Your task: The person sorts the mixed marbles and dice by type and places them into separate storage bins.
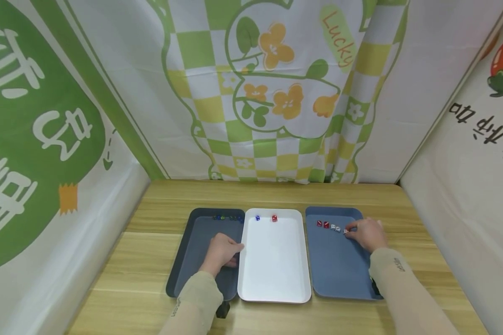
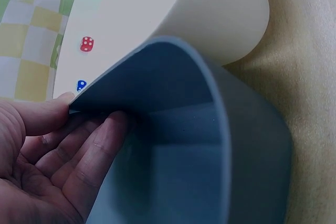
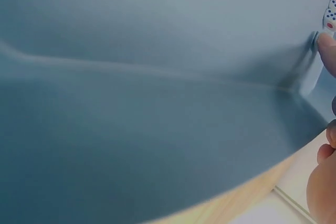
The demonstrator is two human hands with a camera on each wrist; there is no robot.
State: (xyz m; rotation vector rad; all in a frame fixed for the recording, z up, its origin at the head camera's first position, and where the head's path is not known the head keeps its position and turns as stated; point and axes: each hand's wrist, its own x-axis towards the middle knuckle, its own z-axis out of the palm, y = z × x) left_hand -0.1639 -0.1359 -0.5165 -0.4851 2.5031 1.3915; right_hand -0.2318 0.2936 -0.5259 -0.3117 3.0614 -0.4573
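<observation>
My left hand [image 1: 223, 251] pinches the right rim of the dark grey tray [image 1: 194, 253], thumb outside and fingers inside. Several small blue and green pieces [image 1: 222, 217] lie along that tray's far end. In the white tray [image 1: 274, 260] sit a blue die [image 1: 257, 217] and a red die [image 1: 274, 218]. Over the blue tray [image 1: 339, 270], my right hand [image 1: 368, 234] pinches a white die [image 1: 346, 231] at the right end of a row. That row also has two red dice [image 1: 326, 224] and white dice [image 1: 337, 229]. In the right wrist view the fingers are mostly cut off.
The three trays stand side by side on a wooden table [image 1: 121, 270]. A patterned curtain [image 1: 276, 158] hangs behind the table, with printed cloth on both sides. A black object [image 1: 222, 310] shows beneath the left wrist.
</observation>
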